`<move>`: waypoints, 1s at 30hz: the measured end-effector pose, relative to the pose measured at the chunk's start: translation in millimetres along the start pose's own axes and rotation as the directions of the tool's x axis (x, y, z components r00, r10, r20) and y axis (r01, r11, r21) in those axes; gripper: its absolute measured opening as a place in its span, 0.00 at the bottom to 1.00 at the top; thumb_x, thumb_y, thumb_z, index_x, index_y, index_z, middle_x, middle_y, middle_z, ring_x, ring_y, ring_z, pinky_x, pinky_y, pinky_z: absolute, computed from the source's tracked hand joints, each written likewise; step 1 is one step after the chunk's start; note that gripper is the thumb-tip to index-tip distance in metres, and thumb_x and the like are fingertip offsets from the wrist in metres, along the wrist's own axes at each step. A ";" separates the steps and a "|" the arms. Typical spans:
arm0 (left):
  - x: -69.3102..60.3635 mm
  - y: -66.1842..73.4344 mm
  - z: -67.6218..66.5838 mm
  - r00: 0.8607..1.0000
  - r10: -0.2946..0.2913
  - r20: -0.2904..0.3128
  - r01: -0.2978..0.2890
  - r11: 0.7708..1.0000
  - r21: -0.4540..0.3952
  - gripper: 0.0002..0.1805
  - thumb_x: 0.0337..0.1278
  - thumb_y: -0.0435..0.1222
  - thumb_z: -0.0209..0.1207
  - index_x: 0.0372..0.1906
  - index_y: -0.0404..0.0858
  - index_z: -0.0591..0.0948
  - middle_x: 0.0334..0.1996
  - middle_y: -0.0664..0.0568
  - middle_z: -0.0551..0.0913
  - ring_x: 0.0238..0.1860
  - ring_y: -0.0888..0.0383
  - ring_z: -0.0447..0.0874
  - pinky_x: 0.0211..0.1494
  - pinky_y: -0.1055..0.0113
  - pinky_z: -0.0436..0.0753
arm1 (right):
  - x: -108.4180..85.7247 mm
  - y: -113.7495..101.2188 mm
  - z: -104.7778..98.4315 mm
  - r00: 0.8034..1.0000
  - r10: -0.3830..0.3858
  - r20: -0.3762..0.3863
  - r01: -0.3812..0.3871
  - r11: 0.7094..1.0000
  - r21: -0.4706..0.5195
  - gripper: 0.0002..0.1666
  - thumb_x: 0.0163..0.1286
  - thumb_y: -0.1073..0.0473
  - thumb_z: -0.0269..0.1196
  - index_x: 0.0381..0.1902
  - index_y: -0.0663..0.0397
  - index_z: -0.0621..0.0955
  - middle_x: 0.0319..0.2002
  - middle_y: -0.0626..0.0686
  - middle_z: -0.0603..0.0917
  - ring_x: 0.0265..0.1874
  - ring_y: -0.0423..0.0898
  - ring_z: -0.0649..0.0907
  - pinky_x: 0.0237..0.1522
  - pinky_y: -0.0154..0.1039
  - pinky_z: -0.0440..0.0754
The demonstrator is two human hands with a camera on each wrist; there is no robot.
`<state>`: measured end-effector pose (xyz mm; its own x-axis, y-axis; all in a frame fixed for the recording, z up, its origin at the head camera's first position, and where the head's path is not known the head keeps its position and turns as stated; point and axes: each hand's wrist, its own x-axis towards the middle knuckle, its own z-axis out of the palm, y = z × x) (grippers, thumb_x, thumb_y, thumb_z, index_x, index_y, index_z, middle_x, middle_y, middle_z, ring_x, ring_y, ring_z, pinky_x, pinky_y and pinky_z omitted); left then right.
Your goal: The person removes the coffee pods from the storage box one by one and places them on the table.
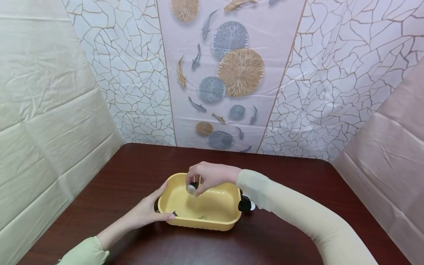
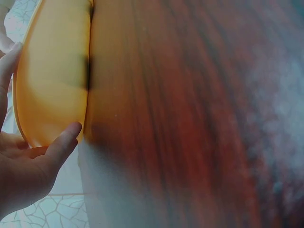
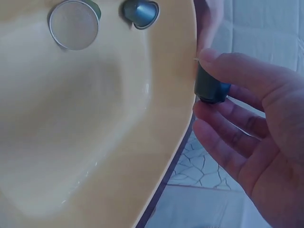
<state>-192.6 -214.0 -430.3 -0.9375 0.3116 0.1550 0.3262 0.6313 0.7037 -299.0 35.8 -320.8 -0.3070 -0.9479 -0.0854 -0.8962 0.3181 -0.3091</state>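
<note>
Coffee pod hangs over the yellow tub, pinched in the right hand; the left hand grips the tub's end, maybe so it won't slide (other pods lie inside).

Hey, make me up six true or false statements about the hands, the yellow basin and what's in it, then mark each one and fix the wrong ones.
1. The yellow basin stands on a dark table. True.
2. The left hand holds the basin at one end. True.
3. The basin is perfectly round. False: it is oblong with rounded corners.
4. The right hand has a dark capsule in its grip. True.
5. Both hands wear gloves. False: both are bare.
6. Nothing lies in the basin. False: a pale-lidded capsule and a blue-green capsule lie inside.
</note>
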 end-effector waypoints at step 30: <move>0.1 -0.4 1.0 1.000 0.006 -0.008 -0.006 1.000 0.015 0.63 0.43 0.54 0.74 0.80 0.40 0.50 0.76 0.37 0.61 0.73 0.41 0.63 0.68 0.44 0.69 | -86.7 20.5 13.0 0.896 0.248 -0.368 -0.120 0.934 0.338 0.21 0.60 0.55 0.73 0.52 0.42 0.82 0.44 0.46 0.87 0.37 0.41 0.85 0.43 0.42 0.86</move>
<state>-192.7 -213.5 -431.2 -0.9364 0.3098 0.1649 0.3337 0.6400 0.6921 -286.6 124.3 -332.1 -0.6151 -0.7640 0.1949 -0.6917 0.4043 -0.5984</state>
